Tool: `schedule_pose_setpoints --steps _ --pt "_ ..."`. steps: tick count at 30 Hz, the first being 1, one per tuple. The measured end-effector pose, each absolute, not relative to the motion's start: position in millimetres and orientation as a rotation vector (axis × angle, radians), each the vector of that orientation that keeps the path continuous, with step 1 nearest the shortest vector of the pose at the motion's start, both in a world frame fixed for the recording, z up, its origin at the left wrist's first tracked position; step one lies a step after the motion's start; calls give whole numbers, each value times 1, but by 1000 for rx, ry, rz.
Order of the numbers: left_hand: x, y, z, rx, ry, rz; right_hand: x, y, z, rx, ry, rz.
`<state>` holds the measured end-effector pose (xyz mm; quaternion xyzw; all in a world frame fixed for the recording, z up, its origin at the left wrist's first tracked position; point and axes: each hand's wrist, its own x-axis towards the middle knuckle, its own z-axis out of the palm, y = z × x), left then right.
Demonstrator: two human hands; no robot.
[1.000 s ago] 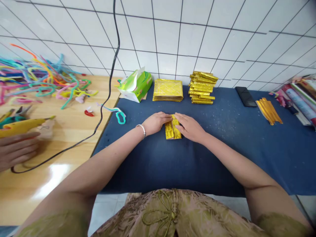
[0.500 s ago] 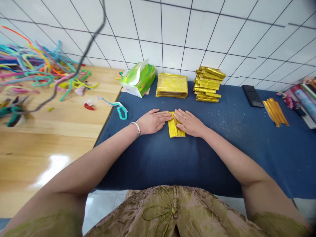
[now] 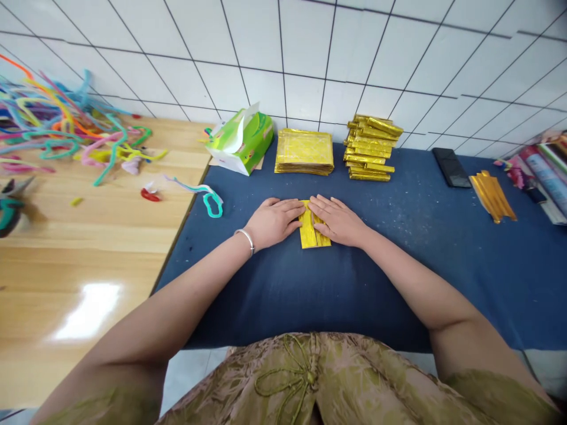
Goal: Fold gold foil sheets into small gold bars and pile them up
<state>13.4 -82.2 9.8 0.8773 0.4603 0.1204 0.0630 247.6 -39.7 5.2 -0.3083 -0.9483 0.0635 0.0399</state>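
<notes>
A sheet of gold foil paper [image 3: 309, 235] lies on the dark blue cloth in front of me, its two sides folded inward to meet near the middle. My left hand [image 3: 275, 222] lies flat, with its fingertips on the left fold. On the right fold rest the stretched fingers of my right hand [image 3: 339, 221]. Both hands press from above and grip nothing. Behind them stands a neat stack of flat gold paper sheets [image 3: 305, 149]. To its right is a pile of narrow folded gold paper strips [image 3: 371, 147].
A green tissue box [image 3: 248, 141] stands against the tiled wall. Colourful pipe cleaners [image 3: 57, 121] and pliers [image 3: 9, 206] lie on the wooden table [image 3: 110, 236] at left. Off to the right are a black phone [image 3: 450, 167], orange-gold strips [image 3: 492, 196] and books [image 3: 547, 177].
Both hands stay on the folded gold paper, with hardly any movement of the fingers. The view has shifted slightly, and the dark cord that hung across the left side is out of sight.
</notes>
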Motion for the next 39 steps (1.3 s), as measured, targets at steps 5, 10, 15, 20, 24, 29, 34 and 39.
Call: schedule_pose_setpoints --steps 5,10,15,20,24,29,34,39 --pt "27 -96 13 2607 1493 368 249 -42 4 -956 -2914 164" --pt "35 -105 11 2642 1512 318 252 -43 4 -905 -2933 196" --pt "34 -107 6 2678 1475 248 255 -42 4 -856 -2942 234" --pt "33 -105 4 2698 1459 214 257 -41 0 -833 -2938 241" --pt "33 -106 4 2683 1462 191 258 -40 -3 -819 -2923 248" --pt "33 -107 3 2629 1481 139 266 -43 -2 -783 -2921 339" --pt "32 -106 0 2603 1470 134 290 -60 2 -889 -2893 352" --pt "28 -98 0 2597 1461 144 297 -81 7 -944 -2886 172"
